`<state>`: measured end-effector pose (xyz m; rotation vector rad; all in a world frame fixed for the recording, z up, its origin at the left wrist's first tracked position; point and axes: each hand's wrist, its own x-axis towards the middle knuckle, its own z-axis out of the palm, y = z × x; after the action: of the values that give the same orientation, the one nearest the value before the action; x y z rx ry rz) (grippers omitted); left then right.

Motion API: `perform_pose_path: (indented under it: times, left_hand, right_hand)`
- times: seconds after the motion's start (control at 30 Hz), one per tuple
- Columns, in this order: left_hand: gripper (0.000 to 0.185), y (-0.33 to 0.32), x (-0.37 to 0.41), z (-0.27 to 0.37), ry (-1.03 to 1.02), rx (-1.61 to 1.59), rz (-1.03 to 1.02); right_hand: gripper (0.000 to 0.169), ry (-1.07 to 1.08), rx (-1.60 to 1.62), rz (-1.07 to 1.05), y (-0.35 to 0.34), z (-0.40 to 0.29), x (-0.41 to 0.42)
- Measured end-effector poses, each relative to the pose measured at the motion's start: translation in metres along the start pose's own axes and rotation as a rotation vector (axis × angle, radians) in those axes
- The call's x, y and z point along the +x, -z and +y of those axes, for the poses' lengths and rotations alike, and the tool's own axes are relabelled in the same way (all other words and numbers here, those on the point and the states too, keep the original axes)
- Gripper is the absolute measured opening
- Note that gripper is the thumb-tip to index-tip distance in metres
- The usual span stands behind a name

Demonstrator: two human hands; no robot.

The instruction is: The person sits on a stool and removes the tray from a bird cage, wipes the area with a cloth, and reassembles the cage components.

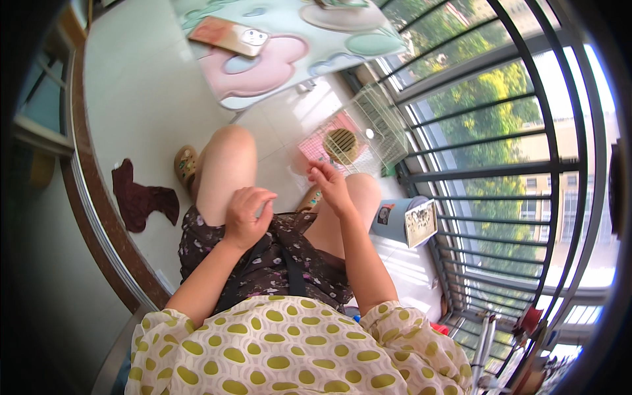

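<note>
My left hand (249,217) hovers over the lap, close to the left knee, with its fingers curled and the thumb tip near the index fingertip. My right hand (332,186) is raised beside the right knee, thumb and index finger brought together. I see nothing between the fingers of either hand, though a very thin thing could not be made out. Below them spreads a dark floral skirt (256,269) with black straps (295,269) lying across it. Tan clogs (186,168) with small charms are on my feet.
Ahead stands a table with a flower-patterned cover (252,74), bearing a flat box (229,37). A wire cage (382,118) is on the floor. To the right are a blue bin (392,219) and window bars (489,175); to the left, a maroon cloth (140,197) and a door track (106,237).
</note>
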<state>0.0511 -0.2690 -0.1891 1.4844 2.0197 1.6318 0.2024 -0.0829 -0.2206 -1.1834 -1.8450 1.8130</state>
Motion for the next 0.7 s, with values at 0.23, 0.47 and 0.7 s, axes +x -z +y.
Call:
perform_pose_path:
  times: [0.23,0.47,0.7]
  left_hand:
    - [0.015,0.005,0.012,0.0,0.036,0.021,-0.041]
    - [0.015,0.02,0.027,-0.01,-0.072,0.3,-0.083]
    - [0.015,0.005,0.027,-0.008,-0.092,0.467,-0.185]
  right_hand:
    - [0.026,0.056,0.224,0.532,0.12,-0.029,-0.019]
    - [0.026,0.021,0.114,0.521,0.17,0.0,0.038]
    - [0.04,0.141,-0.711,0.625,0.158,0.03,0.112]
